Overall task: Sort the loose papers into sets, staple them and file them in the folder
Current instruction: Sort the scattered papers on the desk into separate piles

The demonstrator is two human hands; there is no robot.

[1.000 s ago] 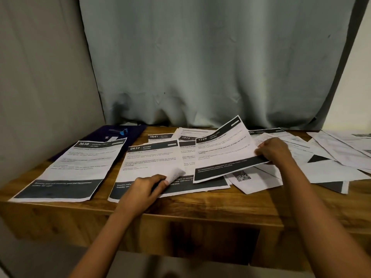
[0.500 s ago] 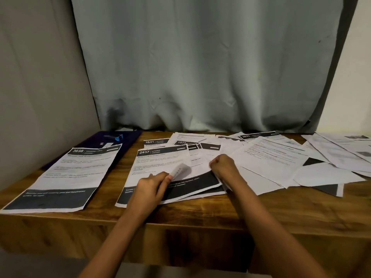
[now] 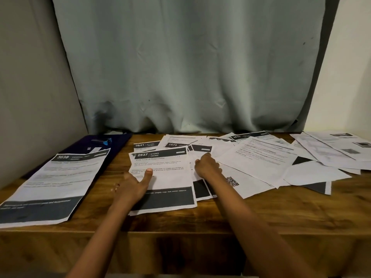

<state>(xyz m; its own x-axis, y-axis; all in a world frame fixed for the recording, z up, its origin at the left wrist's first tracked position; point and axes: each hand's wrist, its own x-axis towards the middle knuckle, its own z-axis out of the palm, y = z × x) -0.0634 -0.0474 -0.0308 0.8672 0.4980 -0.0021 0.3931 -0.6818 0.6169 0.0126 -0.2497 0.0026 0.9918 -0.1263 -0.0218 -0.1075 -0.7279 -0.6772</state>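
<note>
Printed sheets cover the wooden table (image 3: pixel 241 215). The sheet headed 2437 (image 3: pixel 170 175) lies flat in the middle on top of others. My left hand (image 3: pixel 132 183) rests on its left side with fingers spread and thumb pointing up the page. My right hand (image 3: pixel 206 166) lies on the sheets just right of it, fingers bent down onto the paper. A sheet headed 3638 (image 3: pixel 58 183) lies alone at the left, partly over a dark blue folder (image 3: pixel 118 143). A blue stapler (image 3: pixel 102 141) sits on the folder.
More loose sheets (image 3: pixel 267 157) spread to the right edge, with sheets headed 2641 (image 3: pixel 144 145) and 1573 (image 3: pixel 174 145) behind the centre pile. A grey curtain (image 3: pixel 190 67) hangs behind the table. Bare wood shows along the front edge.
My right hand carried a lifted sheet leftwards and laid it under the 2437 sheet. My left hand let go of that sheet's curled corner and now lies flat on it.
</note>
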